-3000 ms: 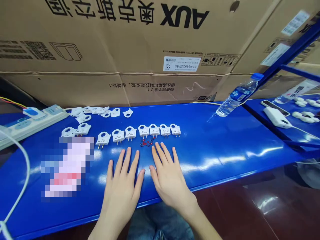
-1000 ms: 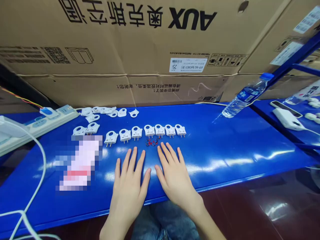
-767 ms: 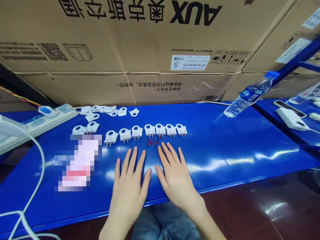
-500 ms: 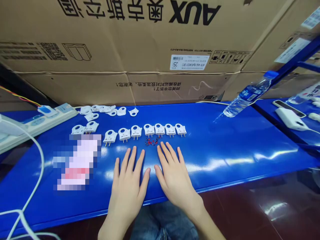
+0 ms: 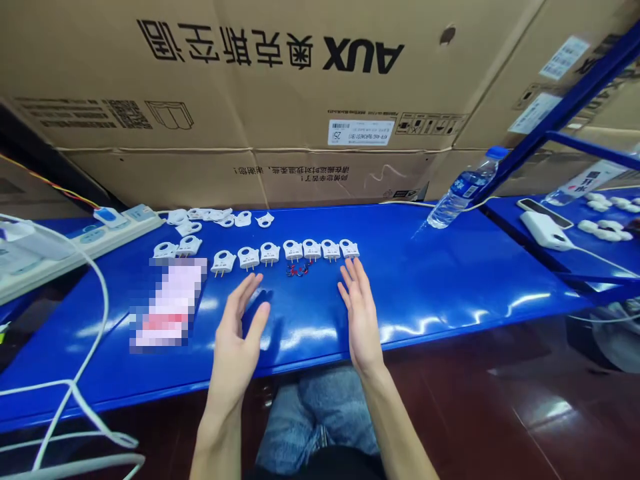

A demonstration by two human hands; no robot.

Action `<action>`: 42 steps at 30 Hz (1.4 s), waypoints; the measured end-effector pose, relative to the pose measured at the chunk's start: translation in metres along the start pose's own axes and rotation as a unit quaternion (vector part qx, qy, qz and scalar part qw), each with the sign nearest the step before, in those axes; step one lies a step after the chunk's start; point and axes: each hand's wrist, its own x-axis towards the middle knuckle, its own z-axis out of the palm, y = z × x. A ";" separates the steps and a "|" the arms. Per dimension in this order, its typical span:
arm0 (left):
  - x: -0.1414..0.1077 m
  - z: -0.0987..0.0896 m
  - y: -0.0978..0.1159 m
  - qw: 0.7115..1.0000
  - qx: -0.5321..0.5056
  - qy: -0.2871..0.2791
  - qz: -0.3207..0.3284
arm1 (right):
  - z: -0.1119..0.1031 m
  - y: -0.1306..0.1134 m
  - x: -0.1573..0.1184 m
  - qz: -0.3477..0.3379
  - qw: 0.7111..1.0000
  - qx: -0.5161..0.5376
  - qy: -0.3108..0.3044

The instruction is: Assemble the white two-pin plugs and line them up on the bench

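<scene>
Several white two-pin plugs with ring tops (image 5: 293, 250) stand in a row on the blue table (image 5: 450, 280). Small red and black wire pieces (image 5: 299, 269) lie just in front of the row's middle. My left hand (image 5: 240, 330) is raised over the table below the left plugs, thumb apart from the fingers and nothing held. My right hand (image 5: 363, 313) is turned on its side, empty, its fingertips close below the rightmost plug (image 5: 349, 249). More white ring-shaped parts (image 5: 243, 219) lie in a loose group at the back left.
A power strip (image 5: 90, 240) and white cables (image 5: 103, 300) lie at the left, near a blurred pinkish item (image 5: 173, 300). A water bottle (image 5: 465, 190) leans at the back right, by a blue frame (image 5: 565, 107). Large cardboard boxes (image 5: 280, 100) stand behind.
Both hands have lifted from lying flat on the table, turned on their sides and moved apart. The camera view has shifted slightly. The plugs and wire pieces look unmoved on the table.
</scene>
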 end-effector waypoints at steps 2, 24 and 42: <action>-0.001 0.002 0.007 0.982 -0.180 0.056 -0.030 | -0.004 -0.003 0.001 0.032 0.985 0.167 0.036; -0.007 0.010 0.018 0.793 -0.591 0.078 -0.123 | -0.009 -0.015 -0.002 0.203 0.833 0.513 0.047; -0.006 0.009 0.017 0.781 -0.602 0.094 -0.134 | -0.002 -0.018 -0.004 0.229 0.819 0.525 0.039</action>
